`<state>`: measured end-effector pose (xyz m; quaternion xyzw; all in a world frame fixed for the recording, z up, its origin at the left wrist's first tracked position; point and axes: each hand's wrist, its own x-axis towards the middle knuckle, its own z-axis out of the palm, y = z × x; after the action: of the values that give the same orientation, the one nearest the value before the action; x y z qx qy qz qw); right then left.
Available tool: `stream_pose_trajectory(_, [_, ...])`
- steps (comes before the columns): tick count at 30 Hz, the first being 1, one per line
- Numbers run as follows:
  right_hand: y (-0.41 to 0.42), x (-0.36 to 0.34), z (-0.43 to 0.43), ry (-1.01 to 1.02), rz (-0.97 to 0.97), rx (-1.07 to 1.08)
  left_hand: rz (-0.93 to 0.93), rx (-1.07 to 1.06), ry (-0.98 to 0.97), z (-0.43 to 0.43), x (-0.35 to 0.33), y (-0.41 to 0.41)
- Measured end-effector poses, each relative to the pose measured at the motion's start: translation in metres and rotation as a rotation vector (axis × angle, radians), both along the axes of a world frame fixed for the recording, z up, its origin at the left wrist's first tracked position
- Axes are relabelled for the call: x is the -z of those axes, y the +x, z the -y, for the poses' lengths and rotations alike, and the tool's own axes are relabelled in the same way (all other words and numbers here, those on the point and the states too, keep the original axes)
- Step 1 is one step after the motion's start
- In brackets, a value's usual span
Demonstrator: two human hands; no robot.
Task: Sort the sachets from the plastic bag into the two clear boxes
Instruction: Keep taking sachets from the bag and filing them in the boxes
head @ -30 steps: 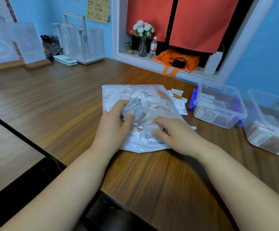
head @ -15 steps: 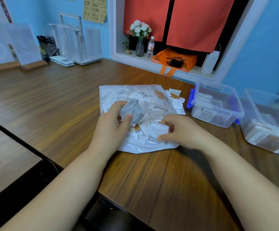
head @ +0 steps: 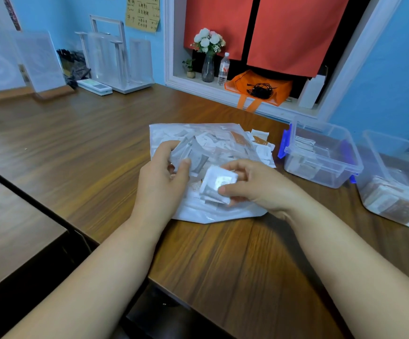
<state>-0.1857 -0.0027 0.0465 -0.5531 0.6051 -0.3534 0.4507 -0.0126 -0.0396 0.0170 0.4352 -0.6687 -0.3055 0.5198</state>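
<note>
The plastic bag (head: 213,214) lies flat on the brown wooden table (head: 100,148), and everything here is placed from it. The bag holds a heap of small sachets, mostly white with a few orange ones, and its mouth faces away to the right, where some loose sachets (head: 262,148) spill onto the wood. Over the bag's left half the left hand (head: 160,182) grips a fan of grey sachets (head: 191,155), thumb pressed against them from the near side and fingers curled round the far side. Over the bag's near right part the right hand (head: 259,184) pinches a small stack of white sachets (head: 217,183) between thumb and curled fingers, the stack tilted and raised just above the heap. To the right of the bag, just beyond the spilled sachets, stands a clear box with blue clips (head: 325,160), with sachets standing in rows inside. Farther right of the bag, touching or nearly touching that one, is the second clear box (head: 369,167), which holds brownish and pale sachets stacked along its near wall. Behind the bag, on the white window sill, rest an orange bag (head: 259,86), a water bottle (head: 223,69) and a vase of flowers (head: 208,67).
</note>
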Motion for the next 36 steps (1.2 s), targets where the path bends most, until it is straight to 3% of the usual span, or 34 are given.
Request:
stream_pose_trajectory(9, [0.018,0.01,0.01,0.091,-0.082,-0.027,0.027,-0.006,-0.01,0.001,0.001,0.0])
stream_pose_trajectory(24, [-0.009,-0.005,-0.009,-0.036,0.11,0.181,-0.05,0.026,0.028,-0.002,-0.01,-0.009])
stream_pose_trajectory(30, [-0.066,-0.018,-0.048,-0.207,0.064,0.286,0.007,0.262,0.1,-0.012,-0.031,-0.061])
stream_pose_trajectory(34, [-0.093,-0.013,-0.075,-0.29,0.046,0.402,-0.095,0.53,0.414,-0.032,-0.037,-0.12])
stream_pose_trajectory(36, [-0.109,-0.007,-0.088,-0.311,-0.02,0.49,-0.075,0.625,0.466,-0.043,-0.036,-0.146])
